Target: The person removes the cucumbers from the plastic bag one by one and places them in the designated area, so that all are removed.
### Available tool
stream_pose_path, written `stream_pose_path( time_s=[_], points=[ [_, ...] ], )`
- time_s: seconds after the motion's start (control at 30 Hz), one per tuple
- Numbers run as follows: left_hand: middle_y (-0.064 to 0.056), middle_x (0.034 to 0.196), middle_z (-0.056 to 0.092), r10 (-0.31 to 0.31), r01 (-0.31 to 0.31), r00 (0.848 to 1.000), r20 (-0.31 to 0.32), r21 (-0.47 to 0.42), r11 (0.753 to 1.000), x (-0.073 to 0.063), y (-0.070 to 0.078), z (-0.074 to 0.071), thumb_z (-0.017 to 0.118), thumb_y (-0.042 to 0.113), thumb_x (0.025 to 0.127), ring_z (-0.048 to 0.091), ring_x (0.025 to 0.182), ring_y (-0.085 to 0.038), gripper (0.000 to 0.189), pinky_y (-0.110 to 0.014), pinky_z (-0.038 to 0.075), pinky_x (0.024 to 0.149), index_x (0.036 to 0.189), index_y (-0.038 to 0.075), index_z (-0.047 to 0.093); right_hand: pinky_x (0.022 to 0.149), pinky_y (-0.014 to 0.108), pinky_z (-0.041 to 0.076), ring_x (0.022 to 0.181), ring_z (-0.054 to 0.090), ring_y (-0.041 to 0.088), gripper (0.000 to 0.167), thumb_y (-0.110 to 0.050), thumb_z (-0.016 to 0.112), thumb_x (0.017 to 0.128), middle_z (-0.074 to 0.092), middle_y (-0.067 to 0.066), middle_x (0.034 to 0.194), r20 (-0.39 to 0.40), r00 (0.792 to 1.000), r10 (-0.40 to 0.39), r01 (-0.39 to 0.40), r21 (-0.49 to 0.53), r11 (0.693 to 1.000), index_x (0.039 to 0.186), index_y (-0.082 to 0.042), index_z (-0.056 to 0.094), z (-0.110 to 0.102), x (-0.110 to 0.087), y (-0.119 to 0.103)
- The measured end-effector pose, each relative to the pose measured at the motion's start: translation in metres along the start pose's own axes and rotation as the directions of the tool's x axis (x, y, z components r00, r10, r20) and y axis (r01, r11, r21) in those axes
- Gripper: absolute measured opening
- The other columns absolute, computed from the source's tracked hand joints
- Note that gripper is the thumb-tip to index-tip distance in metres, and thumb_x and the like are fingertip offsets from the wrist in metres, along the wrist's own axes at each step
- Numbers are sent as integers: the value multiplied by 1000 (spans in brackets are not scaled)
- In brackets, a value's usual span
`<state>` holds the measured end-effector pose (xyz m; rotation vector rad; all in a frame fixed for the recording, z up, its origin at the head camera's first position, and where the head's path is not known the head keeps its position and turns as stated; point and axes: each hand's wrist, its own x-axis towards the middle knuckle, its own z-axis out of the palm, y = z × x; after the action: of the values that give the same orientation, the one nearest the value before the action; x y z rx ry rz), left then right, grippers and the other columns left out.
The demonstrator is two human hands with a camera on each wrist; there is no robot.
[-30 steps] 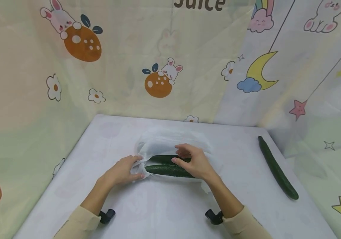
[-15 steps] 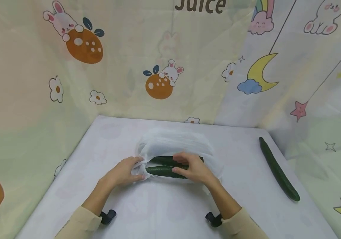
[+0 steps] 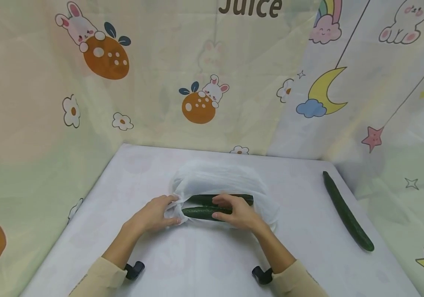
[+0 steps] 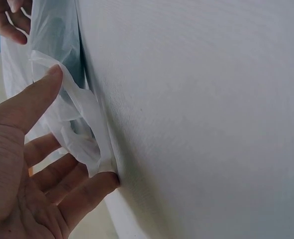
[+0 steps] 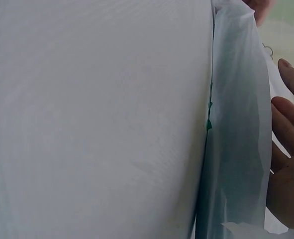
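A translucent white plastic bag (image 3: 215,177) lies on the table, two dark green cucumbers showing side by side in its opening: a rear cucumber (image 3: 201,199) and a front cucumber (image 3: 200,213). My left hand (image 3: 156,212) holds the bunched left end of the bag, thumb at the near side and fingers at the far side. In the left wrist view its thumb presses the bag's rim and the fingers bend around the end. My right hand (image 3: 241,212) is over the right part of the cucumbers, thumb and fingers apart, hiding part of the front one.
A third cucumber (image 3: 347,210) lies outside the bag near the table's right edge. The white table (image 3: 197,264) is backed and flanked by printed cloth (image 3: 152,74). A black wrist mount (image 3: 135,270) juts from each sleeve.
My right hand has lowered slightly over the cucumbers, uncovering the rear one's right end. The left hand keeps its place at the bag's left end.
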<state>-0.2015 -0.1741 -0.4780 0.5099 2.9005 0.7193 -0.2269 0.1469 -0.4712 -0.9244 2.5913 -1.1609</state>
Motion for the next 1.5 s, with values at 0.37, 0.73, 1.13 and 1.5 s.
stream_pose_path(
  time_s=[0.37, 0.73, 1.13, 1.5],
  points=[
    [-14, 140, 60, -8, 8, 1000, 6, -1, 1000, -2, 0, -1, 83, 42, 85, 56, 130, -34, 73, -55, 46, 108, 145, 10, 55, 104, 42, 52, 123, 65, 21, 47, -26, 78, 94, 69, 5, 132, 20, 1000, -12, 12, -4, 1000, 135, -8, 64, 5, 4, 5],
    [-16, 138, 61, -2, 2, 1000, 13, 7, 1000, -2, 1, -3, 83, 43, 86, 57, 128, -35, 74, -54, 46, 107, 146, 9, 55, 98, 42, 54, 114, 67, 21, 39, -18, 81, 89, 72, 2, 123, 34, 999, -9, 14, -137, 990, 126, -11, 70, 9, 9, 6],
    [-14, 142, 59, -31, 31, 999, 28, -8, 999, 2, 1, 0, 88, 37, 81, 54, 133, -34, 77, -54, 44, 110, 146, 13, 55, 102, 45, 52, 120, 65, 25, 38, -17, 84, 86, 73, 4, 122, 23, 999, -26, 30, -222, 975, 123, -12, 73, 12, 9, 4],
    [-16, 142, 58, -33, 33, 999, 34, 11, 999, 1, 1, 3, 91, 32, 77, 54, 132, -37, 80, -55, 43, 111, 146, 14, 55, 105, 43, 51, 121, 65, 24, 37, -12, 84, 85, 73, 2, 121, 35, 999, -32, 40, -251, 967, 121, -13, 73, 7, 9, -2]
  ],
)
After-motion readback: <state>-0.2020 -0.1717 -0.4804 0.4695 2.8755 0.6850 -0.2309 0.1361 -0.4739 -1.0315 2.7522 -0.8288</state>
